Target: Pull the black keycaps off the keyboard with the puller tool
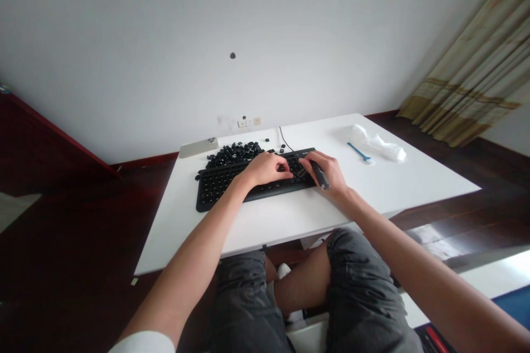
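A black keyboard [218,186] lies on the white table [265,226], with many key positions on its left part showing no caps. My right hand [330,172] grips a keycap puller [320,175] with a dark handle, its wire end down at the keyboard's right part. Over the middle of the keyboard rests my left hand [267,168], thumb and forefinger apart and nothing visible between them. The other left fingers are partly hidden. A heap of loose black keycaps [236,153] is piled behind the keyboard's left half.
A phone [199,147] lies at the back left. On the right are a blue brush [358,152] and a crumpled clear plastic bag [379,143]. A thin cable [285,140] runs off the table's back edge near the wall.
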